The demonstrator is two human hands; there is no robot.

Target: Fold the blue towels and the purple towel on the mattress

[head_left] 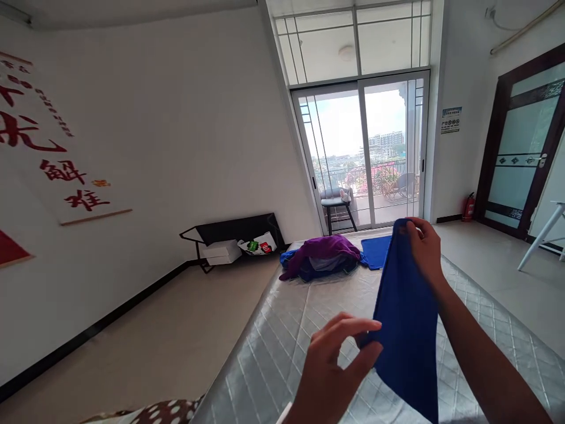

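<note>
A dark blue cloth (406,330) hangs upright over the near right part of the mattress. My right hand (424,244) pinches its top edge between thumb and fingers. Lower down, my left hand (338,353) is at the cloth's left edge. Its thumb and index finger are apart, with a bit of blue fabric in the gap; whether its other fingers touch the cloth is hidden. Beyond the hands, a flat blue piece of fabric (375,250) lies at the far end of the mattress, beside a heap of purple and blue clothes (326,257).
The quilted silver mattress (265,341) fills the foreground. Brown polka-dot fabric (170,410) shows at the bottom left. A black rack (238,227) with white boxes (220,252) stands by the wall. Sliding glass doors (366,153) are behind; a fire extinguisher (468,207) stands right.
</note>
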